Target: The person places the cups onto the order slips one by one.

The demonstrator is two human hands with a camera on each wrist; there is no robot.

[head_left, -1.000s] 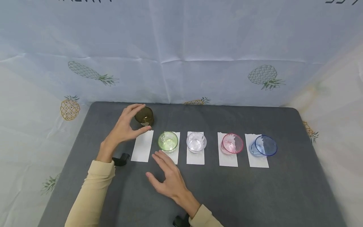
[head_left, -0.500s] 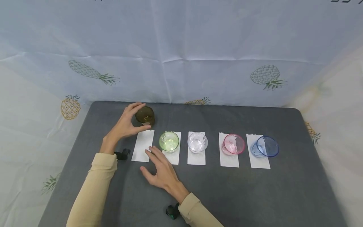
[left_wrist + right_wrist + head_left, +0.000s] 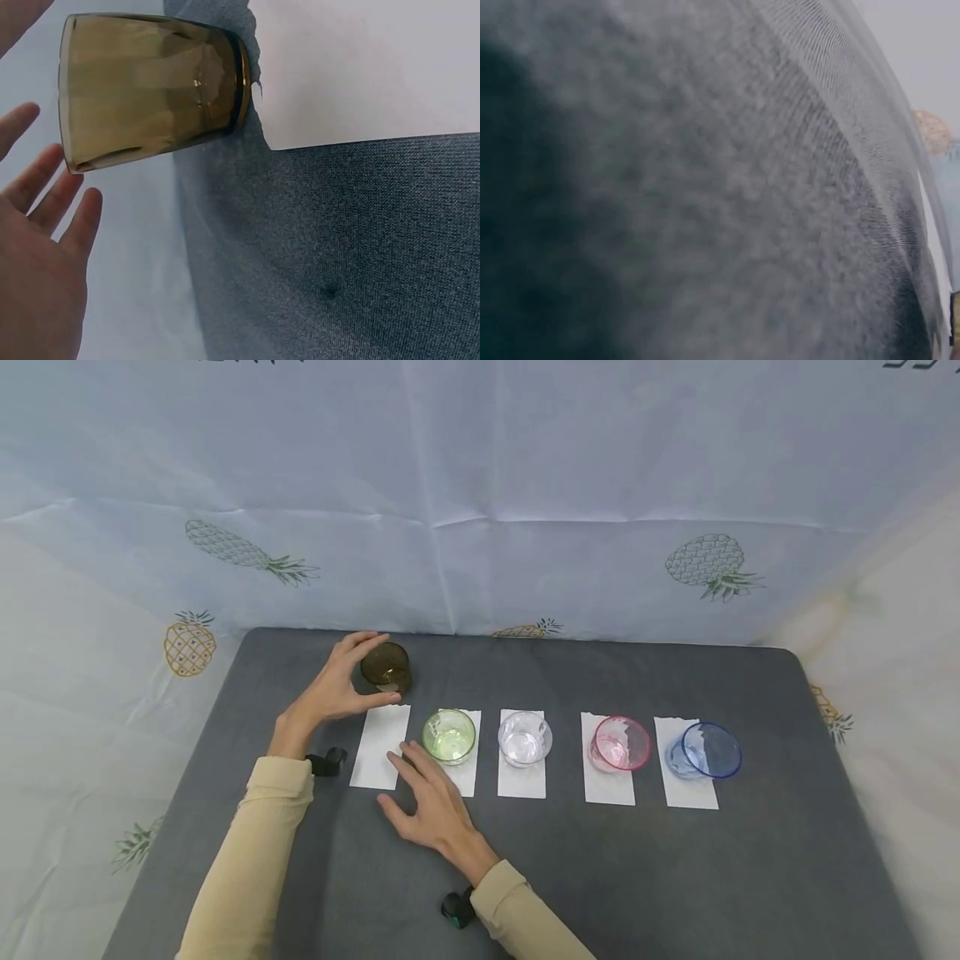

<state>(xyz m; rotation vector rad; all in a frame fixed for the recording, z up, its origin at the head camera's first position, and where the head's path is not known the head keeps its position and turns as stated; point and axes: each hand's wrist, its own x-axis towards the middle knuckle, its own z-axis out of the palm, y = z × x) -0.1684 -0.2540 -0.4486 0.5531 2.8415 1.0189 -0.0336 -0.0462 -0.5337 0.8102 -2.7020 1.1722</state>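
A brown glass tumbler stands upright on the grey table, just behind the leftmost white paper. My left hand spreads thumb and fingers at its left side. In the left wrist view, the fingers lie straight by the rim of the tumbler; whether they touch it I cannot tell. My right hand, its fingers extended and thumb apart, is low over the table in front of the green glass. The right wrist view, mostly blurred cloth, does not show that hand.
Rightward in a row, a clear glass, a pink glass and a blue glass stand on white papers, like the green one. A pineapple-print curtain hangs behind the grey table.
My right hand has shifted a little left and away from me, toward the papers. My left hand and the brown tumbler have stayed in place, apart from a slight camera shift.
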